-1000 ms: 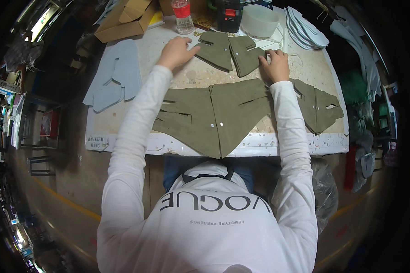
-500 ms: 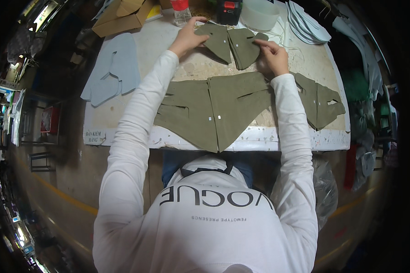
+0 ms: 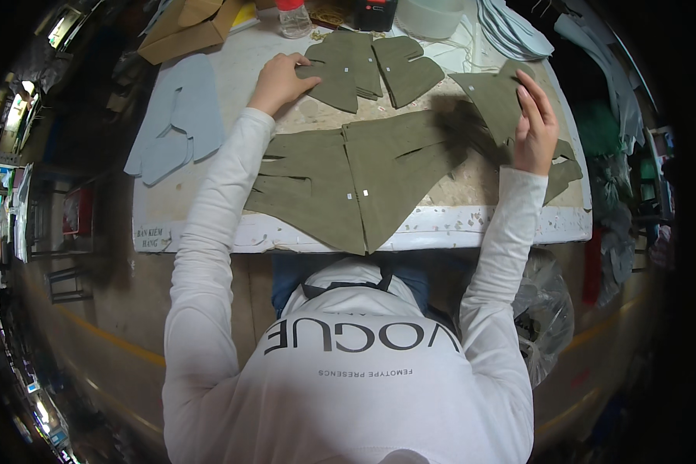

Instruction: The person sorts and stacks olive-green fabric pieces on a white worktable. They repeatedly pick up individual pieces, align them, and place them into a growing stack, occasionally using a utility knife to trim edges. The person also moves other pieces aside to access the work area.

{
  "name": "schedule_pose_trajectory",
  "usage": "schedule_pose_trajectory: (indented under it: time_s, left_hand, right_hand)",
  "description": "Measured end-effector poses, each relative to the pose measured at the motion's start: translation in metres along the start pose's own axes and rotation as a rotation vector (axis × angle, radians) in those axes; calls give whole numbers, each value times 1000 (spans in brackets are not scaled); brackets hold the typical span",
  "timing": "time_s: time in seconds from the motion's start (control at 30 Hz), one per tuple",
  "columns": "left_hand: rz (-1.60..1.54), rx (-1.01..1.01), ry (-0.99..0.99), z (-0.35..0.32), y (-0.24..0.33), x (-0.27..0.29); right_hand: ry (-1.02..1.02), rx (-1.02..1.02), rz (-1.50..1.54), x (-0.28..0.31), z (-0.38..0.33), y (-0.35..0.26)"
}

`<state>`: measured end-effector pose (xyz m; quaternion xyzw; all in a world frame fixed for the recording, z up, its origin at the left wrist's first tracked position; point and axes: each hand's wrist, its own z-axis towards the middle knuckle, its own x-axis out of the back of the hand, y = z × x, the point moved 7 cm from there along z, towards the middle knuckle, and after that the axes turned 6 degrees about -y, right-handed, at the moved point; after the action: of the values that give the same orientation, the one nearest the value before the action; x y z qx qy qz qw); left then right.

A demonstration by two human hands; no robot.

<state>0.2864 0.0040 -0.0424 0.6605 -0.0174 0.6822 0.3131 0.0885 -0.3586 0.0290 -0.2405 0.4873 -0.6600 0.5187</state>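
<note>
My right hand [image 3: 535, 127] pinches a cut olive fabric piece [image 3: 491, 99] and holds it raised over the olive pieces [image 3: 566, 172] at the right of the table. My left hand [image 3: 282, 83] lies at the left edge of an olive stack [image 3: 334, 71], thumb and fingers apart. Beside that stack lies another stack of olive pieces [image 3: 408, 71]. Nearer me, large olive pieces [image 3: 301, 182] are spread side by side, with slits cut in them and small white stickers near their shared edge. They reach the table's front edge.
Pale blue cut pieces [image 3: 197, 116] lie at the left, and more pale blue pieces [image 3: 510, 31] at the back right. Along the back stand a cardboard box [image 3: 185, 35], a red-capped clear jar [image 3: 292, 19], a black device [image 3: 375, 14] and a translucent tub [image 3: 433, 19].
My right hand has moved right and nearer me, carrying an olive piece away from the right-hand stack. My left hand has shifted left and slightly nearer, its fingers now apart at the left stack.
</note>
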Motion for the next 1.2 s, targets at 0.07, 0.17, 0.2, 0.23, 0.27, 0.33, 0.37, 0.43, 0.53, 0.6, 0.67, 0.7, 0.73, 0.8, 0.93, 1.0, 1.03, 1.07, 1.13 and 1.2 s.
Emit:
schedule_pose_trajectory:
  time_s: [0.07, 0.17, 0.2, 0.23, 0.27, 0.33, 0.37, 0.43, 0.53, 0.6, 0.67, 0.7, 0.73, 0.8, 0.93, 1.0, 1.03, 1.07, 1.13, 1.2]
  left_hand:
    - [37, -25, 8, 1, 2, 6]
    - [-136, -37, -5, 7, 0, 11]
    - [-232, -34, -18, 10, -2, 11]
    - [-328, -11, 66, 10, -6, 15]
    - [-435, 61, -21, 11, -12, 6]
    - [-641, 228, -203, 8, -23, -13]
    - [-463, 132, -117, 7, -19, -6]
    - [-87, -32, 18, 1, -7, 3]
    - [72, 39, -82, -4, -9, 0]
    - [74, 101, -89, -10, -11, 4]
    - [57, 145, -105, -14, -13, 8]
    - [37, 162, -124, -15, -15, 9]
    - [17, 182, -138, -16, -17, 10]
    - [-13, 183, -103, -17, -19, 13]
    - [43, 233, -225, -10, -24, -1]
    - [-383, 204, -230, -11, -18, -9]
    - [-584, 245, -243, -12, -17, -12]
    - [-720, 190, -182, -12, -11, -8]
    - [-956, 227, -90, -18, -5, 0]
    - [-1041, 113, 11, -27, 5, 27]
  right_hand:
    - [24, 4, -31, 13, -21, -8]
    - [35, -21, -46, 26, -50, -19]
    - [28, -24, -45, 29, -58, -24]
    - [65, -105, -61, 34, -65, -24]
    - [50, -149, -56, 33, -69, -23]
    - [112, -273, -100, 34, -76, -19]
    - [64, -261, -104, 24, -75, -18]
    - [-61, -213, -43, -3, -71, -13]
    - [-94, -178, 69, -36, -76, -11]
    - [-107, -99, 142, -52, -85, -18]
    - [-111, -111, 130, -65, -99, -15]
    - [-121, -184, 66, -70, -109, -8]
    - [-155, -239, 10, -75, -120, 0]
    - [-201, -519, 1, -81, -144, 27]
    - [-175, -553, -22, -79, -166, 46]
    - [-234, -476, -30, -83, -170, 43]
    - [-261, -482, -48, -86, -172, 44]
    - [-289, -488, -66, -88, -174, 43]
    - [-259, -476, -72, -91, -178, 39]
    - [-238, -511, -28, -93, -187, 35]
